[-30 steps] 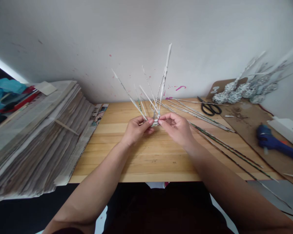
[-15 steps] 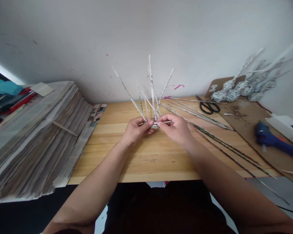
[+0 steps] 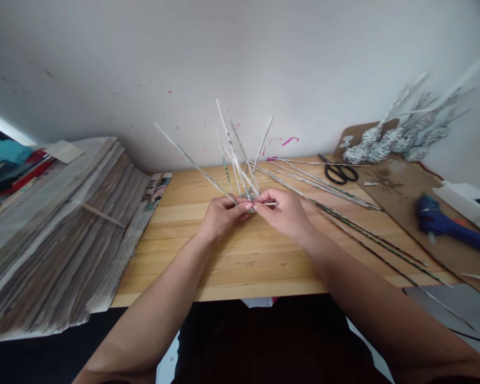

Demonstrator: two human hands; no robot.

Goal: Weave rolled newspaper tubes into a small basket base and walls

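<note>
A small woven piece of rolled paper tubes (image 3: 225, 128) stands between my hands, its several tubes fanning upward and outward. My left hand (image 3: 223, 217) is closed on the left side of its woven base, thumb on top. From the right, my right hand (image 3: 283, 214) pinches a white paper tube (image 3: 271, 204) beside the base, its short end sticking out past the fingers. Both sets of fingertips nearly meet and hide most of the weaving.
Loose paper tubes (image 3: 356, 228) lie to the right on the wooden table (image 3: 256, 266). Beyond them are black scissors (image 3: 340, 172), a blue glue gun (image 3: 444, 221) and finished woven pieces (image 3: 384, 144). A tall newspaper stack (image 3: 64, 229) stands on the left.
The upright tubes have tilted and turned to the left. My right fingers have come slightly closer to the left ones. The view has shifted slightly.
</note>
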